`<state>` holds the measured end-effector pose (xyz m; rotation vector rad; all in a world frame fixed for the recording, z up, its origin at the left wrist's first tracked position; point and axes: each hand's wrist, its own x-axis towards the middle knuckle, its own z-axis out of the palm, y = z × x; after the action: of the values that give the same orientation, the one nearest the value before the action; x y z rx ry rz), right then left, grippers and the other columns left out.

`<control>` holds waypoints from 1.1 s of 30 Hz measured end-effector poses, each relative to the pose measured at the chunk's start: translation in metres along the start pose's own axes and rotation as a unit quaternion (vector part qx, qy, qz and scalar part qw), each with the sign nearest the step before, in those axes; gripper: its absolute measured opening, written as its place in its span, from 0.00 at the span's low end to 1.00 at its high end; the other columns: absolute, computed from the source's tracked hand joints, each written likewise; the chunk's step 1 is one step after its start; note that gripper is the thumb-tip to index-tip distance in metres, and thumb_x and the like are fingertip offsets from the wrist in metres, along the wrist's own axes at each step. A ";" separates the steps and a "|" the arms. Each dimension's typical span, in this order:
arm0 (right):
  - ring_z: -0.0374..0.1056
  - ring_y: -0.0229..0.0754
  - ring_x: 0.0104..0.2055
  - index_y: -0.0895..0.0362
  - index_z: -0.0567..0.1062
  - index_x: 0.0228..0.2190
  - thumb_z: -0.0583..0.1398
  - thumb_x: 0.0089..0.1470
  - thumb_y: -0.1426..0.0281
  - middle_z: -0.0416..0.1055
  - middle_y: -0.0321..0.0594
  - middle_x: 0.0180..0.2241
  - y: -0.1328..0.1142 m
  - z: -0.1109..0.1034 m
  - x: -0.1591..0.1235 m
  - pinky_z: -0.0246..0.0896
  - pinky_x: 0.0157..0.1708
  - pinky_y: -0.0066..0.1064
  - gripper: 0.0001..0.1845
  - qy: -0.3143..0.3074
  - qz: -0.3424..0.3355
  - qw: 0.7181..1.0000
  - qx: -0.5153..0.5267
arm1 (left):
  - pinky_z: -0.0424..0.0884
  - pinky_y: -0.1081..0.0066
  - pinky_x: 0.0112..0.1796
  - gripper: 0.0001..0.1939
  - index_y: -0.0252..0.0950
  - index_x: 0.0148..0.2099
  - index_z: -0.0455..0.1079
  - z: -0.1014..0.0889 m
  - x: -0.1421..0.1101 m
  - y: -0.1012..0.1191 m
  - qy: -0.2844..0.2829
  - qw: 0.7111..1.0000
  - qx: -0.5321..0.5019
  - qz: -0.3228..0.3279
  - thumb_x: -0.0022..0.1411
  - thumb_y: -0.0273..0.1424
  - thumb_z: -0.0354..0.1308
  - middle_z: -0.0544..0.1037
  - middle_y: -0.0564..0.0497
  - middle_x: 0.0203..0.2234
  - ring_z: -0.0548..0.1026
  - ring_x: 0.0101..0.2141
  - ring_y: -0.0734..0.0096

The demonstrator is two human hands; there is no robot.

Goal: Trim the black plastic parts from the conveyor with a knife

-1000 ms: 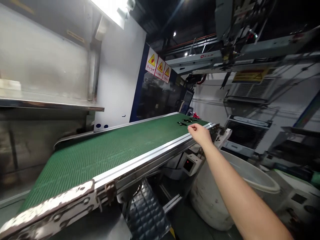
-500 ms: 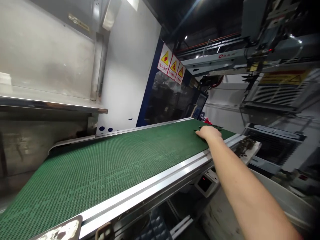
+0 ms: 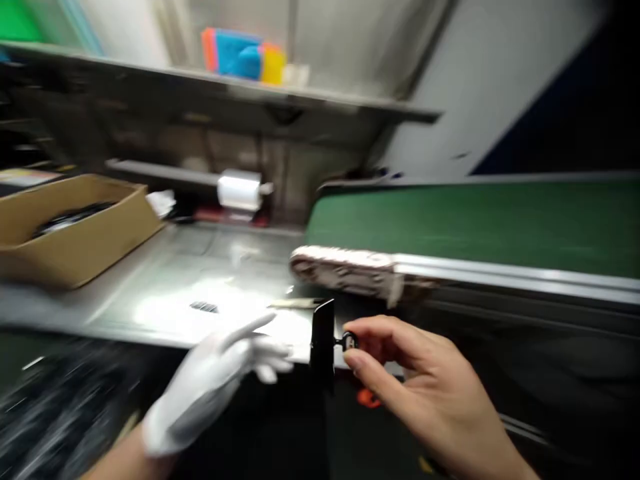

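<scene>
My bare right hand (image 3: 415, 373) pinches the small round knob end of a black plastic part (image 3: 323, 340) between thumb and fingertips. The part has a flat, glossy plate joined to the knob by a short stem; it is held up in front of the worktable's edge. To the left of the plate is my left hand (image 3: 225, 373) in a white glove, its fingers stretched out and holding nothing. A small gap separates those fingers from the plate. Motion blur hides the part's finer details.
A green conveyor belt (image 3: 470, 217) runs off to the right. On the metal worktable (image 3: 175, 280) stands a cardboard box (image 3: 100, 233) with dark parts inside. A white roll (image 3: 240, 191) sits behind, beneath a shelf (image 3: 350, 100). Dark, shiny wrapped items (image 3: 65, 407) lie at lower left.
The view has swung left from the conveyor to the worktable. My right hand, earlier reaching over the belt's far end, now holds the black part close. My gloved left hand has come into view.
</scene>
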<state>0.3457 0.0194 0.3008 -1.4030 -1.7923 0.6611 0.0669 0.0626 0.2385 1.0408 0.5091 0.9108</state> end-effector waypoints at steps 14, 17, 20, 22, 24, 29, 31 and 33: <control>0.79 0.39 0.35 0.46 0.81 0.48 0.68 0.64 0.59 0.82 0.34 0.37 0.010 0.208 -0.023 0.75 0.33 0.24 0.13 -0.181 0.095 0.967 0.153 | 0.79 0.78 0.28 0.23 0.36 0.63 0.75 -0.094 -0.115 -0.075 0.062 0.966 -0.234 -0.094 0.73 0.44 0.63 0.86 0.41 0.35 0.86 0.34 0.63; 0.79 0.38 0.34 0.46 0.82 0.45 0.68 0.63 0.57 0.81 0.34 0.35 0.004 0.225 -0.027 0.75 0.34 0.23 0.11 -0.172 0.145 0.956 0.190 | 0.79 0.78 0.29 0.24 0.37 0.64 0.75 -0.103 -0.125 -0.082 0.063 0.963 -0.245 -0.092 0.73 0.44 0.62 0.86 0.42 0.35 0.86 0.34 0.63; 0.78 0.37 0.34 0.47 0.82 0.42 0.68 0.62 0.56 0.81 0.35 0.34 0.000 0.233 -0.030 0.74 0.34 0.23 0.11 -0.174 0.185 0.941 0.224 | 0.79 0.77 0.30 0.24 0.36 0.64 0.74 -0.105 -0.130 -0.086 0.062 0.961 -0.255 -0.093 0.73 0.44 0.63 0.86 0.42 0.33 0.86 0.33 0.64; 0.77 0.38 0.34 0.49 0.82 0.42 0.69 0.62 0.56 0.81 0.36 0.34 0.000 0.234 -0.032 0.74 0.34 0.23 0.12 -0.176 0.207 0.932 0.242 | 0.79 0.77 0.30 0.25 0.35 0.65 0.73 -0.105 -0.131 -0.087 0.059 0.960 -0.259 -0.092 0.74 0.43 0.62 0.85 0.43 0.32 0.86 0.32 0.64; 0.77 0.38 0.34 0.50 0.81 0.43 0.69 0.62 0.55 0.81 0.37 0.34 0.001 0.233 -0.033 0.74 0.34 0.24 0.14 -0.175 0.223 0.924 0.255 | 0.78 0.77 0.30 0.25 0.35 0.65 0.73 -0.104 -0.129 -0.089 0.060 0.958 -0.264 -0.091 0.74 0.43 0.62 0.85 0.43 0.32 0.85 0.32 0.65; 0.74 0.37 0.33 0.50 0.81 0.45 0.67 0.63 0.54 0.79 0.38 0.35 0.009 0.231 -0.036 0.72 0.31 0.24 0.15 -0.185 0.251 0.908 0.280 | 0.77 0.77 0.30 0.25 0.31 0.64 0.73 -0.101 -0.120 -0.089 0.064 0.961 -0.253 -0.095 0.76 0.44 0.58 0.84 0.43 0.30 0.84 0.30 0.67; 0.72 0.35 0.31 0.50 0.80 0.45 0.66 0.65 0.54 0.78 0.37 0.34 0.013 0.232 -0.036 0.71 0.31 0.23 0.14 -0.197 0.256 0.899 0.296 | 0.76 0.77 0.30 0.25 0.30 0.63 0.73 -0.101 -0.117 -0.089 0.063 0.961 -0.250 -0.098 0.76 0.44 0.58 0.84 0.44 0.30 0.83 0.29 0.68; 0.70 0.34 0.30 0.51 0.80 0.45 0.65 0.66 0.54 0.77 0.35 0.32 0.016 0.234 -0.036 0.70 0.31 0.23 0.14 -0.209 0.264 0.886 0.319 | 0.76 0.78 0.31 0.25 0.30 0.63 0.73 -0.100 -0.115 -0.089 0.062 0.962 -0.249 -0.099 0.76 0.45 0.57 0.84 0.44 0.31 0.83 0.29 0.69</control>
<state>0.1694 0.0006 0.1435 -1.3224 -1.2562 1.7751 -0.0351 -0.0002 0.1091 0.4695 0.4473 0.8685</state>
